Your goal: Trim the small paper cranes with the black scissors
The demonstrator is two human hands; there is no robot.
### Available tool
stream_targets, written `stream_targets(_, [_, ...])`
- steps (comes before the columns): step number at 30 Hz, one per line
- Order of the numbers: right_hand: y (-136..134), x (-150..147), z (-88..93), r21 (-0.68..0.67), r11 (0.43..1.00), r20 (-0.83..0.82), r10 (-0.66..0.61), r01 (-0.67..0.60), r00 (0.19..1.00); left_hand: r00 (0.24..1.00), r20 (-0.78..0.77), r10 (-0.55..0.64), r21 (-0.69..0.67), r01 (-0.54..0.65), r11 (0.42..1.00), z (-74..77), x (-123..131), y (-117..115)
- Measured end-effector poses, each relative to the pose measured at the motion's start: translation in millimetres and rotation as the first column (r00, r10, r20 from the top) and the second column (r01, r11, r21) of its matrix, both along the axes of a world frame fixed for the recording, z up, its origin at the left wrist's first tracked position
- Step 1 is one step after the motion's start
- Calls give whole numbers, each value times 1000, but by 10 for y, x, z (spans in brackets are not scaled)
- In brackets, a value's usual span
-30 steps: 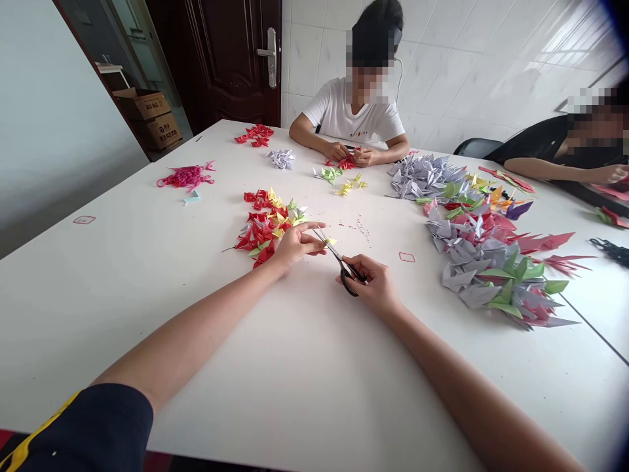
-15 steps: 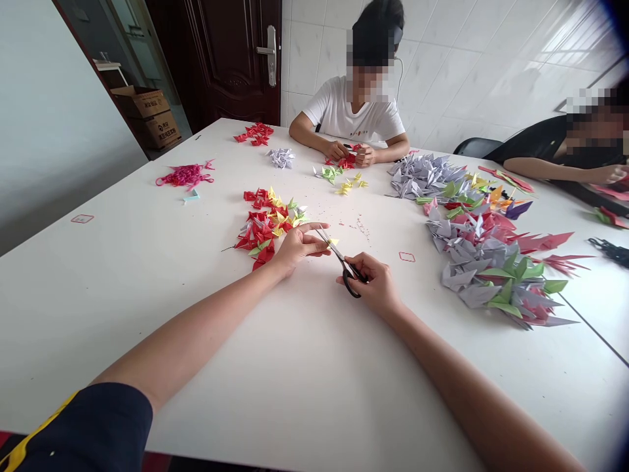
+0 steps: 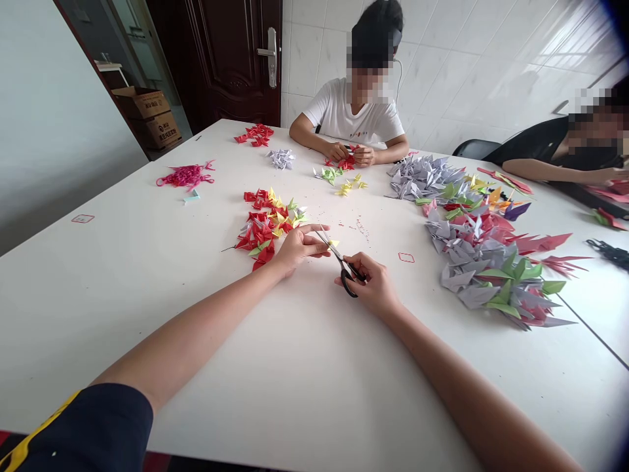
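Your left fingers [image 3: 314, 250] are pinched on a small yellow paper piece [image 3: 335, 243], its point showing just past their tips. Your right fingers [image 3: 362, 262] curl around the handles of the scissors [image 3: 341, 259], blades reaching your left fingertips. Colourful folded papers [image 3: 263, 223] lie on the table [image 3: 275, 367] just beyond your left fingers.

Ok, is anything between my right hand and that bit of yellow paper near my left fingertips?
Only the scissors in your right hand, which overlap the yellow paper in this view. Nothing else visible stands between.
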State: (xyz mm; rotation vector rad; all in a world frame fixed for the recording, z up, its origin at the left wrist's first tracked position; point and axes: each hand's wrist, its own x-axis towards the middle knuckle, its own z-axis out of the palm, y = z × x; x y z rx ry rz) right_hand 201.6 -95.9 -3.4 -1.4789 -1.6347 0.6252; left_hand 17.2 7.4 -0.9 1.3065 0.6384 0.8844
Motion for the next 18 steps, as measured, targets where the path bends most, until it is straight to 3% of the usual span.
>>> stream_targets(14, [6,1,-2,-9,1000,-1,-7,7,1000,999,-17,-27,1,27,1000,3,0,5])
stream_targets(18, [12,2,-7,22,1000,2,-21,21,1000,998,13,53,-13,-53,999,-14,6,22])
